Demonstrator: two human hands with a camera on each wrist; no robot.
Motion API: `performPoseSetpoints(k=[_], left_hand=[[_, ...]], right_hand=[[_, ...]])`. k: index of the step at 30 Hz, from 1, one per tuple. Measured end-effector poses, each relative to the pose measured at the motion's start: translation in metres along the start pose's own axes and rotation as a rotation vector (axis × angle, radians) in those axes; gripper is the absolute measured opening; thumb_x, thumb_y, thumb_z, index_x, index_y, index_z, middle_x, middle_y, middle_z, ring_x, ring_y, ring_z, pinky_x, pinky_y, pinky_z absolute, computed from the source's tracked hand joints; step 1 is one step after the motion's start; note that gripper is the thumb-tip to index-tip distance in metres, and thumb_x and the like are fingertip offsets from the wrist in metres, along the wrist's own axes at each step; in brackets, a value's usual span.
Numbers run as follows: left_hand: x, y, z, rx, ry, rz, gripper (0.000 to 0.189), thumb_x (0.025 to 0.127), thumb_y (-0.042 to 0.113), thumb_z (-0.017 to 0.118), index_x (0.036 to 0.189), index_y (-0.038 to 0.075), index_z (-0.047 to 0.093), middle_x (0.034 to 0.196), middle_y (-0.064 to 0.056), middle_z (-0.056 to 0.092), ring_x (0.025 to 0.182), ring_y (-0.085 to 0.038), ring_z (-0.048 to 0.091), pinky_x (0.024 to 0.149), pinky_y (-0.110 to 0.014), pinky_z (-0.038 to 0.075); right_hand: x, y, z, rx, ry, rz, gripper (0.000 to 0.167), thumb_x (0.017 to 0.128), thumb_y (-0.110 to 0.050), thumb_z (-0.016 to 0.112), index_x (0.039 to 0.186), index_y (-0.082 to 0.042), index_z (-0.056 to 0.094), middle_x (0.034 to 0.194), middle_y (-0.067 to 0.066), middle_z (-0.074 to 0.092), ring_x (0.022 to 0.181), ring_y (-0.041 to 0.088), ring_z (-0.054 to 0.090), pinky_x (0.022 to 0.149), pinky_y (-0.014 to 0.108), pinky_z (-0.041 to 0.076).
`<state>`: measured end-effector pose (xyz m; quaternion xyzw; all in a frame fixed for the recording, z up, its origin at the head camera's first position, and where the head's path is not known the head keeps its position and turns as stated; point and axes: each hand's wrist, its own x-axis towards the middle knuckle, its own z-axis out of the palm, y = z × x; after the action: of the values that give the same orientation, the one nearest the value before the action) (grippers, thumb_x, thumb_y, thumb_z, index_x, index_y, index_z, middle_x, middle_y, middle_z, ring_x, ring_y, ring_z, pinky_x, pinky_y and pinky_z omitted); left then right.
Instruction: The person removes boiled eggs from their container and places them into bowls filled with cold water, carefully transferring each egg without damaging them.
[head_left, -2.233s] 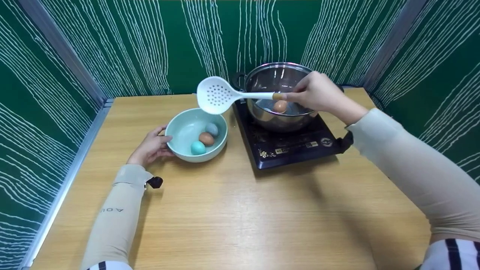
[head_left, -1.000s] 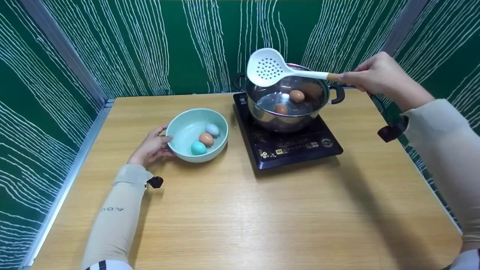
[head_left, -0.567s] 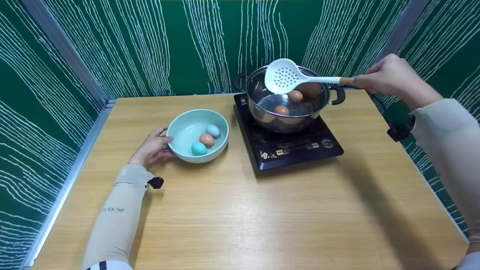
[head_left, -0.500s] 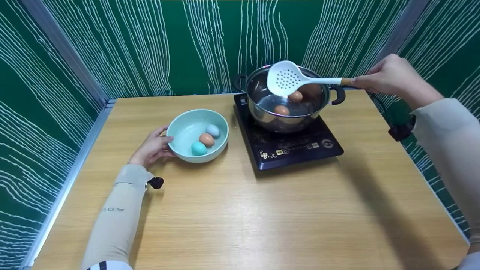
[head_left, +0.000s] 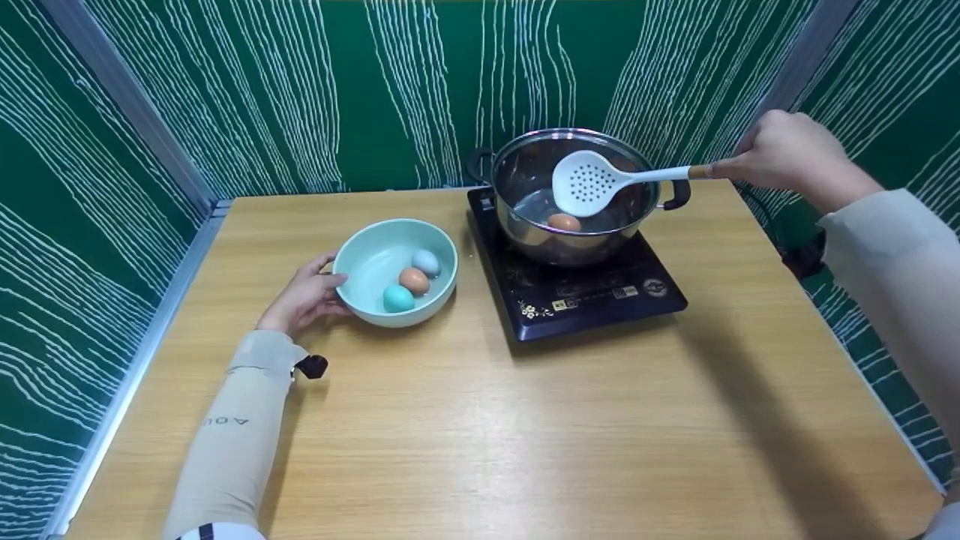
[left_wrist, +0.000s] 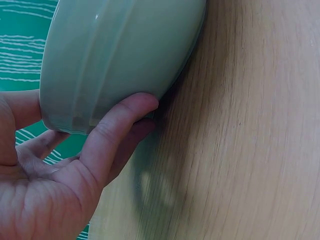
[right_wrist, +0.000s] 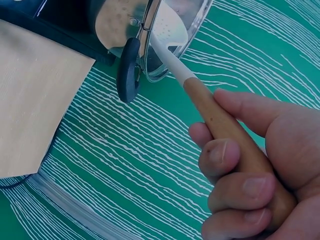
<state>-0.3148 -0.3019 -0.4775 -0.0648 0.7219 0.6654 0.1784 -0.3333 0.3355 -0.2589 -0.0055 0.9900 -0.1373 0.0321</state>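
Note:
My right hand [head_left: 791, 154] grips the wooden handle of a white slotted skimmer [head_left: 583, 184]. In the right wrist view the fingers wrap round that wooden handle [right_wrist: 220, 125]. The skimmer's head is tilted down inside the mouth of a steel pot [head_left: 574, 244]. One brown egg [head_left: 563, 223] shows in the pot below it; the other is hidden behind the head. My left hand [head_left: 304, 296] holds the left side of a pale green bowl [head_left: 367, 259], thumb at the rim and fingers on the outer wall. Inside lie a pale blue egg [head_left: 426, 262], a brown egg [head_left: 414, 280] and a turquoise egg [head_left: 398, 298].
The pot stands on a black induction cooker [head_left: 592, 304], right of the bowl on a wooden table [head_left: 480, 435]. Black side handles [head_left: 679, 193] stick out from the pot. Green patterned panels [head_left: 405, 82] enclose the table at the back and sides.
My right hand first moved right, carrying the skimmer from above the bowl to over the pot. The skimmer's head then lowered into the pot, covering one egg. My left hand stayed at the bowl.

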Motion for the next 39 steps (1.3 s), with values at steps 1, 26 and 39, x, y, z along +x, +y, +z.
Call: performPoseSetpoints(k=[1,26,39], left_hand=[[0.000,0.000,0.000,-0.001,0.000,-0.001,0.067,0.115,0.014,0.047,0.176,0.020,0.019,0.168,-0.030,0.040,0.124,-0.034,0.072,0.090,-0.039,0.069],[-0.003,0.003,0.001,0.012,-0.006,0.005,0.067,0.116,0.015,0.047,0.176,0.022,0.018,0.170,-0.028,0.036,0.127,-0.037,0.070,0.096,-0.043,0.067],[-0.002,0.002,0.000,0.030,-0.007,0.002,0.067,0.116,0.015,0.047,0.176,0.021,0.018,0.168,-0.028,0.039,0.126,-0.035,0.070,0.092,-0.040,0.068]], right_hand=[[0.000,-0.001,0.000,-0.005,-0.005,-0.003,0.054,0.105,-0.039,0.073,0.115,0.015,0.076,0.081,0.019,0.067,0.085,0.036,0.051,0.060,0.038,0.048],[0.015,-0.025,-0.015,-0.118,-0.274,-0.095,0.045,0.104,-0.039,0.074,0.100,0.005,0.081,0.069,0.004,0.055,0.072,0.025,0.048,0.057,0.033,0.042],[0.022,-0.021,-0.008,0.027,-0.446,-0.065,0.046,0.104,-0.047,0.073,0.108,-0.002,0.081,0.066,-0.003,0.055,0.055,0.015,0.046,0.051,0.027,0.042]])
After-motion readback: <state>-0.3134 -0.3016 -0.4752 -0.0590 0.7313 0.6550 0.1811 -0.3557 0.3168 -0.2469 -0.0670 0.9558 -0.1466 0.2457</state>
